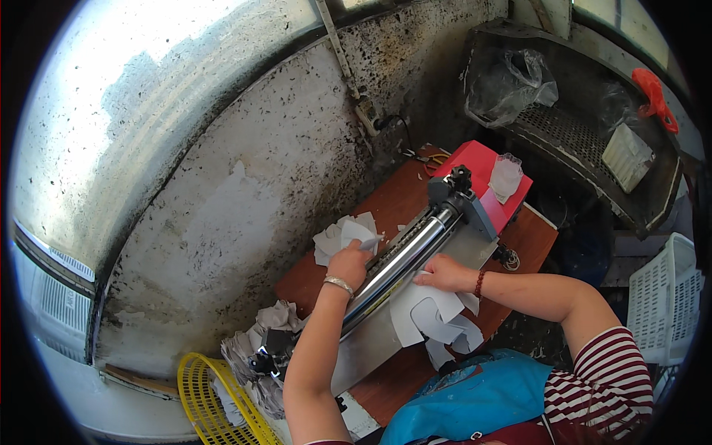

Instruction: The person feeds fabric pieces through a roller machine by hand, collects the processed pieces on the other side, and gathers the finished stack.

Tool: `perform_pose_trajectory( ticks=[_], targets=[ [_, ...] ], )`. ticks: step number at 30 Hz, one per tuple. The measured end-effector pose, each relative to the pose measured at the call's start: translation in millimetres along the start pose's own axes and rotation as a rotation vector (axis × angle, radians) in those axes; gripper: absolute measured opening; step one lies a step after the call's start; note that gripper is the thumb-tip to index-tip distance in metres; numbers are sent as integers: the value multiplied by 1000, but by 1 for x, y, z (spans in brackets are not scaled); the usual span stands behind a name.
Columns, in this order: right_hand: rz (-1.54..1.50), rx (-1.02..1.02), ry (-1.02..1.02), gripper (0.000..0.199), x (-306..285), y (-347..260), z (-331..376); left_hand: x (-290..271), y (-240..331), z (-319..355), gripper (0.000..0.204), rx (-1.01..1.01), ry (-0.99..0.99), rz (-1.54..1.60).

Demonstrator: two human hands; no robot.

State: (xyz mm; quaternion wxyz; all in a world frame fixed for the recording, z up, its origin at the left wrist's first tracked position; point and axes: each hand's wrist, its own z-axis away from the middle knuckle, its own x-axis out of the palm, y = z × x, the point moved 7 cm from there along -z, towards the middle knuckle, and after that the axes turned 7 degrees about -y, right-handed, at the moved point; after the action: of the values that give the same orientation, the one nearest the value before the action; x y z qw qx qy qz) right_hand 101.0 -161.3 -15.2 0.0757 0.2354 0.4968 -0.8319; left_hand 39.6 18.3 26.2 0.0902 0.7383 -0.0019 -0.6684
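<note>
A machine with a long shiny metal roller and a red end housing lies slantwise before me. My left hand, with a bracelet at its wrist, reaches past the roller to its far side. Its fingers are closed at a white cut piece in a small pile there. On the near side, my right hand pinches the edge of another thin white piece close to the roller. Several such pieces hang or lie beneath it on the metal plate. Their material I cannot tell.
The machine stands on a reddish-brown tabletop. Stacked pale pieces and a yellow basket are at lower left. A stained wall rises behind. At right are a dark rack with plastic bags and a white crate.
</note>
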Motion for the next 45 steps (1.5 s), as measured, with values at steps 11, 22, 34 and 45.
perform_pose_trajectory(
  ticks=[11,22,34,45],
  targets=[
    [-272,41,-80,27,2,10,3,48,-10,-4,39,-278,-542,467],
    [-362,-103,46,23,-4,17,13,43,-35,-9,27,-328,-224,473],
    [-28,30,-28,33,-4,12,13,-40,-16,2,49,-271,344,249],
    [-485,-24,-1,30,9,25,-15,55,-12,-13,28,-176,-470,353]
  ],
)
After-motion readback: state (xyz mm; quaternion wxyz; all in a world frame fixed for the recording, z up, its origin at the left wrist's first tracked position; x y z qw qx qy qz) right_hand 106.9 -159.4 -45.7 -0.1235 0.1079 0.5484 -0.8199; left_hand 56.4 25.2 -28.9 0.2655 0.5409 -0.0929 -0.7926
